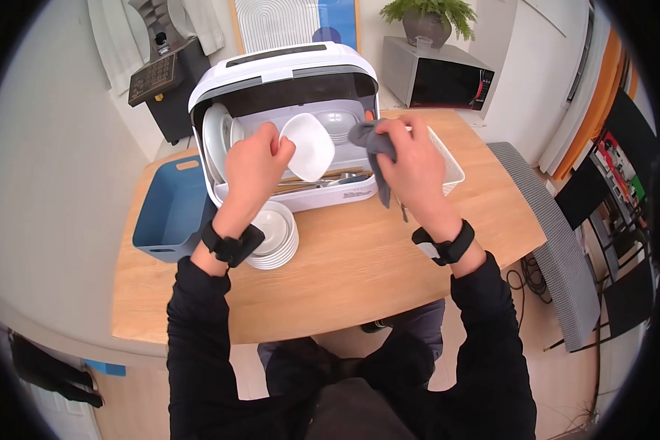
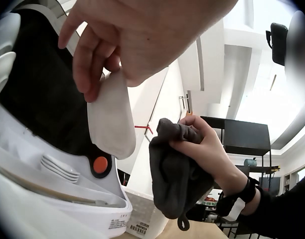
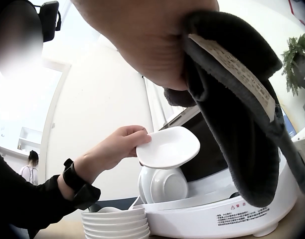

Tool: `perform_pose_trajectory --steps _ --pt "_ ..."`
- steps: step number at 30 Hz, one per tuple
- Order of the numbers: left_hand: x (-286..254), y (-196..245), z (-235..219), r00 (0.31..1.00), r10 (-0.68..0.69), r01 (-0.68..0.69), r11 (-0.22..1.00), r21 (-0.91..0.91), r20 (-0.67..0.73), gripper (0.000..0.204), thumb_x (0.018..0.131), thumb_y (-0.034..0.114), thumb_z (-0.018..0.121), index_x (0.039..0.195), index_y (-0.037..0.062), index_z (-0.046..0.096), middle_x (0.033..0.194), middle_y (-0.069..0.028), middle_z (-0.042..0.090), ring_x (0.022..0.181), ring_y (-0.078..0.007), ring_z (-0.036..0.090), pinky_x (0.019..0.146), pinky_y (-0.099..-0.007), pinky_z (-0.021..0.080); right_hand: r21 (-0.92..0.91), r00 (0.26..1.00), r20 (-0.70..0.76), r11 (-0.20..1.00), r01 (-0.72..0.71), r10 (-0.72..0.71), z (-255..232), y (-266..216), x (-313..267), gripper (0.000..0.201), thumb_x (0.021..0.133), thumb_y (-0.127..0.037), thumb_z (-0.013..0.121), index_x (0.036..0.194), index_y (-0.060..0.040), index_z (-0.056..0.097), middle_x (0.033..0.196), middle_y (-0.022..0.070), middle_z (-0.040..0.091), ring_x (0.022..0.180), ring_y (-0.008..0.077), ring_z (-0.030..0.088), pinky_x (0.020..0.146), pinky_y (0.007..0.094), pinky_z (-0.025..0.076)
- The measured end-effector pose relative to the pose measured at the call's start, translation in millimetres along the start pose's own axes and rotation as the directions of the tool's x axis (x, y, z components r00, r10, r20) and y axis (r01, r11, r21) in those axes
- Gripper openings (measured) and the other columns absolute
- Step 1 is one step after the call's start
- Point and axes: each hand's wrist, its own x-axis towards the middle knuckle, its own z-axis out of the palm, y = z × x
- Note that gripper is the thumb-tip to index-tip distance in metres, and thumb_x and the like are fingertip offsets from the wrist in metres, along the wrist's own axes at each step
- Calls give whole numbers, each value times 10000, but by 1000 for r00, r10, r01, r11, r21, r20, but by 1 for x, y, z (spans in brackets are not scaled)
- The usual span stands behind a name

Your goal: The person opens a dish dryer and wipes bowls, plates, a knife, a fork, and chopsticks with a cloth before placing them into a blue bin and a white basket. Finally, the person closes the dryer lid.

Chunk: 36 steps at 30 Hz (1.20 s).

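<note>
My left hand [image 1: 255,165] pinches the edge of a small white rounded-square dish [image 1: 309,147], raised and tilted in front of an opened white dish cabinet [image 1: 308,199]. My right hand [image 1: 418,163] grips a dark grey cloth [image 1: 380,141] to the right of the dish, apart from it. A label shows on the cloth [image 3: 237,64] in the right wrist view. Inside the cabinet, white plates [image 1: 215,139] stand at the left, stacked small dishes [image 2: 60,168] sit at the right, and chopsticks [image 1: 301,183] lie along the front. Below my left wrist is a stack of white bowls [image 1: 282,246].
A blue bin [image 1: 172,209] is at the left of the wooden table [image 1: 359,257]. A white basket [image 1: 453,167] stands to the right of the cabinet, partly behind my right hand. A microwave [image 1: 447,77] bearing a potted plant [image 1: 427,26] is at the back right.
</note>
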Motion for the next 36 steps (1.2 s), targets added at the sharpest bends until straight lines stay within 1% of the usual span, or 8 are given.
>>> perform_pose_trajectory --steps 4,9,14,17,21,23,33,36 --pt "-13 13 -16 998 -51 53 996 -67 19 253 860 208 639 724 36 512 574 -126 544 519 -305 541 508 -392 410 -26 960 -60 962 273 -274 31 -35 7 382 685 -61 741 1026 -176 614 954 28 541 769 235 635 583 361 528" --pt "-25 15 -27 992 39 -53 992 -117 -117 225 852 146 620 692 59 489 501 -81 502 467 -297 479 793 -420 453 183 989 -36 972 149 -144 46 -69 14 316 718 -76 730 1013 -131 629 944 69 540 839 260 626 630 369 528" --pt "-22 9 -42 984 50 -56 998 -26 -170 224 862 159 621 708 57 494 534 -84 542 500 -298 515 831 -423 458 476 981 37 866 152 -192 46 -91 15 392 761 -115 703 1147 -150 643 1064 92 606 1010 305 601 834 418 506" --pt "-21 6 -49 982 37 -36 999 9 -186 222 867 163 619 715 55 497 554 -84 563 519 -298 536 850 -438 460 389 940 43 872 296 -338 46 -85 17 414 816 -145 664 1229 -144 630 1152 110 629 1104 334 565 960 480 434" --pt "-22 1 -50 980 46 -33 997 67 -193 201 840 136 667 735 68 509 589 -66 574 546 -271 541 735 -398 465 390 939 109 883 260 -325 59 -77 11 371 871 -150 616 1241 -121 625 1186 124 630 1142 351 542 998 515 393" --pt "-24 1 -42 974 90 -65 990 123 -208 189 843 127 662 753 69 506 599 -64 577 563 -266 556 835 -417 461 451 941 113 861 237 -318 67 -75 8 365 876 -123 617 1241 -114 622 1193 126 620 1135 356 544 986 486 418" --pt "-33 24 -32 957 226 -216 974 74 -184 208 816 74 677 766 55 476 616 -76 559 583 -284 564 989 -484 422 537 981 -181 843 35 75 68 -76 10 262 810 -1 668 1059 -52 608 1054 107 592 967 283 610 821 365 501" --pt "-32 25 -36 946 239 -241 970 19 -218 234 789 55 695 743 55 466 592 -70 511 562 -277 538 973 -484 451 844 955 12 510 -169 296 72 -77 7 256 827 -16 676 1072 -48 607 1049 70 592 948 210 612 802 332 500"
